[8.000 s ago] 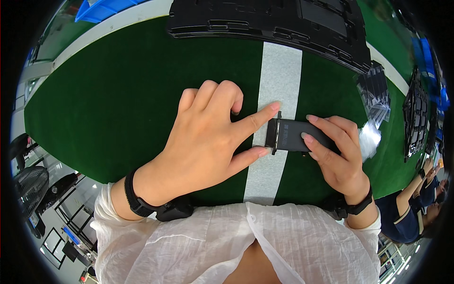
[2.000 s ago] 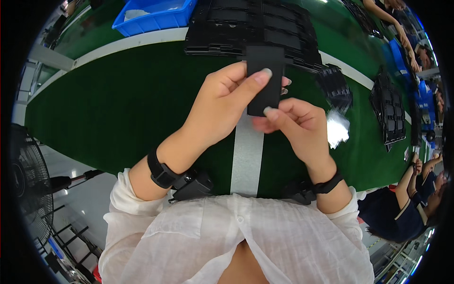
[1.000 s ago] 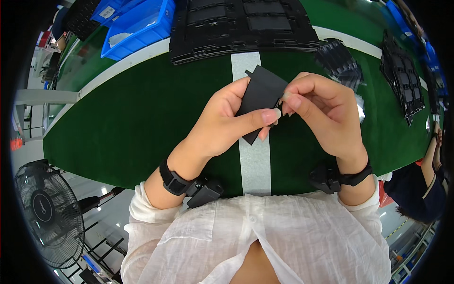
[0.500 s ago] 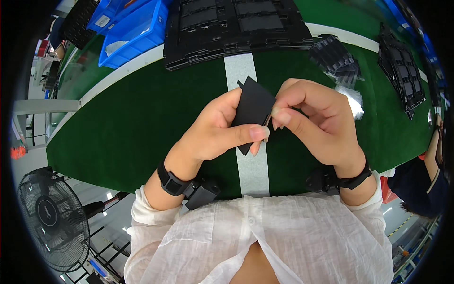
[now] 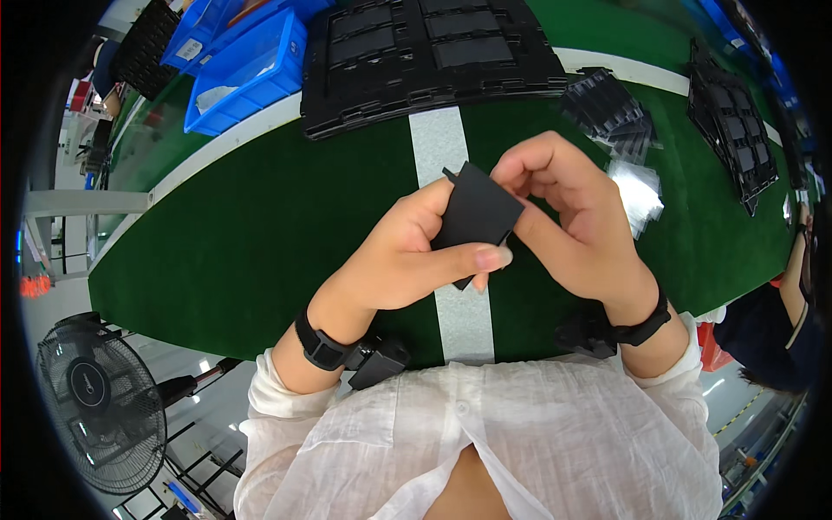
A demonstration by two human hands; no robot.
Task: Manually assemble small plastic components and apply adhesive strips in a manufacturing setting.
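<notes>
My left hand (image 5: 390, 251) grips a thin black rectangular piece (image 5: 479, 211) with a small tab at its upper left corner. Its thumb lies over the lower edge and the other fingers are behind. The piece is tilted above the green table. Close against the right side of the piece is my right hand (image 5: 572, 212), fingers curled. Its thumb tip is hidden by the piece's right corner, so anything pinched there does not show. Both wrists wear black straps with small black devices (image 5: 379, 362).
A stack of black trays (image 5: 433, 85) with dark flat pieces stands ahead on the green table (image 5: 243, 234). Blue bins (image 5: 247, 74) are at the far left. Transparent film pieces (image 5: 611, 113) and another black tray (image 5: 737, 130) lie to the right. A fan (image 5: 100, 399) stands at lower left.
The black piece has shifted slightly right and toward me, turning its face more to view. My right thumb tip, visible at its edge before, has slipped behind the corner.
</notes>
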